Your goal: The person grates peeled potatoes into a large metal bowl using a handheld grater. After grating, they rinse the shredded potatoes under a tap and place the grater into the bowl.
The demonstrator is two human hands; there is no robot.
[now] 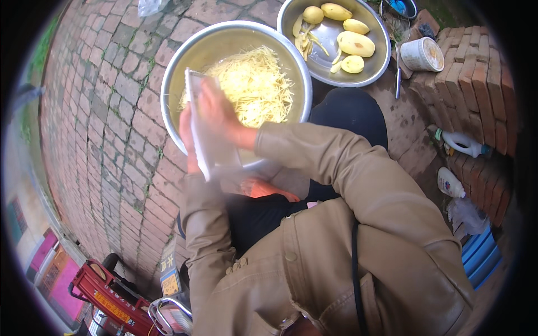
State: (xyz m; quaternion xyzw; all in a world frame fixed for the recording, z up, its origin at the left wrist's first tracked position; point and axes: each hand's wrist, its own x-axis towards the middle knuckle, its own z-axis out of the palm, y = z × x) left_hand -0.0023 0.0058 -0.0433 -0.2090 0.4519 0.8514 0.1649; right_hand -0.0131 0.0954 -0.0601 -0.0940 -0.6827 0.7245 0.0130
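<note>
My left hand (186, 126) grips a white grater (197, 138) by its long edge, tilted over a large metal basin (309, 88). Blurred by motion, my right hand (216, 107) lies against the grater's face; whatever sits under its palm is hidden. A heap of shredded potato (252, 84) fills much of the basin's floor. Beyond it to the right, a second metal basin (328, 31) holds several peeled potatoes (355, 44) and some flat, pale potato pieces (303, 40).
Brick paving (122, 88) spreads to the left. On the right are stacked bricks (470, 71), a white tub (421, 54), plastic bottles (462, 143) and a blue plastic stool (481, 256). A red vehicle (111, 294) stands at lower left. My knee (349, 111) is beside the basins.
</note>
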